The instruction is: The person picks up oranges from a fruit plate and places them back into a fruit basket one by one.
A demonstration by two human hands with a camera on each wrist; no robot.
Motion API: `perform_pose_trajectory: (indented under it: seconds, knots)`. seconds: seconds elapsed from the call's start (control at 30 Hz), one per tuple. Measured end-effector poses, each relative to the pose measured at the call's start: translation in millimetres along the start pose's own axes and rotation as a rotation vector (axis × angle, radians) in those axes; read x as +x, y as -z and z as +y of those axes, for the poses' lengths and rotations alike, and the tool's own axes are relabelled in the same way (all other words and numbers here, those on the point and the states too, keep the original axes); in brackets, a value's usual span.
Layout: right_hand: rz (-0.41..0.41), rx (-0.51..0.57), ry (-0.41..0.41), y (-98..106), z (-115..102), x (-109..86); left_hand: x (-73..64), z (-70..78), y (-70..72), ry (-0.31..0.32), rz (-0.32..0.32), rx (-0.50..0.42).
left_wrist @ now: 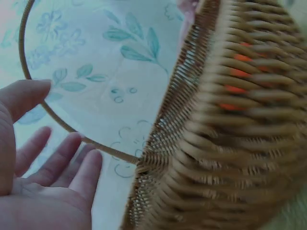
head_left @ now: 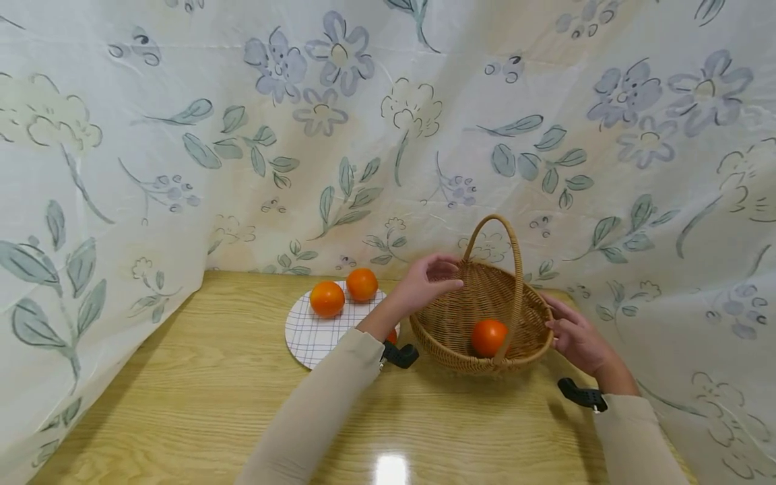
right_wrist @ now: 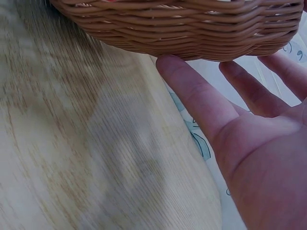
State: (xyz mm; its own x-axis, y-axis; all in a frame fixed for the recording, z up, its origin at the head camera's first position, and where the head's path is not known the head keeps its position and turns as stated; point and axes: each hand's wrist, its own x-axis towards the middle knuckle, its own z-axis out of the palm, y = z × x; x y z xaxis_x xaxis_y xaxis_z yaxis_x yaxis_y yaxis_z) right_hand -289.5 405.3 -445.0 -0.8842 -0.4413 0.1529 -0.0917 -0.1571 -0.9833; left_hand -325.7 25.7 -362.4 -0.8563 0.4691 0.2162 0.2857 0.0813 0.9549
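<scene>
A wicker basket (head_left: 462, 361) with a tall hoop handle (head_left: 517, 283) stands on the table, with a round orange-red fruit (head_left: 488, 337) inside. My left hand (head_left: 427, 284) is over the basket's left rim, thumb and fingers spread apart. In the left wrist view, the thumb and fingers of this hand (left_wrist: 53, 167) lie near the handle (left_wrist: 62, 125), with nothing gripped between them. My right hand (head_left: 578, 337) is at the basket's right side. Its fingertips touch the basket's wall (right_wrist: 192, 28) in the right wrist view, with the fingers (right_wrist: 196, 91) fairly straight.
A round white checked mat (head_left: 303, 337) lies left of the basket. Two orange-red fruits (head_left: 327, 299) sit on its far part, and another (head_left: 392, 335) is partly hidden behind my left wrist. Floral cloth (head_left: 364, 168) hangs behind and beside the wooden table (head_left: 200, 377).
</scene>
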Motion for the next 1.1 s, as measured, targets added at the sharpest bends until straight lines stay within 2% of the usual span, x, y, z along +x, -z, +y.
perform_pose_trajectory:
  seconds: [0.23, 0.37, 0.47, 0.73, 0.93, 1.1]
  knots:
    - [0.000, 0.007, 0.012, 0.0, 1.1, 1.0, -21.4, -9.6, 12.9, -0.039, 0.062, -0.060]
    - [0.015, 0.000, 0.009, -1.2, 0.3, 1.2, -32.7, -17.4, 22.8, -0.049, 0.110, -0.047]
    - [0.022, -0.009, 0.004, -2.2, -0.1, 1.0, -41.1, -24.8, 30.6, -0.051, 0.114, -0.027]
    - [0.009, 0.012, 0.013, -2.3, 1.6, 0.3, -62.9, -48.1, 48.9, -0.017, 0.150, 0.083]
    - [-0.001, 0.018, 0.019, -1.5, 3.5, 0.1, -82.2, -61.4, 57.3, 0.006, 0.188, 0.105]
    - [0.026, -0.011, 0.008, -3.0, 2.4, 1.2, -96.2, -70.3, 64.0, 0.044, 0.180, 0.119]
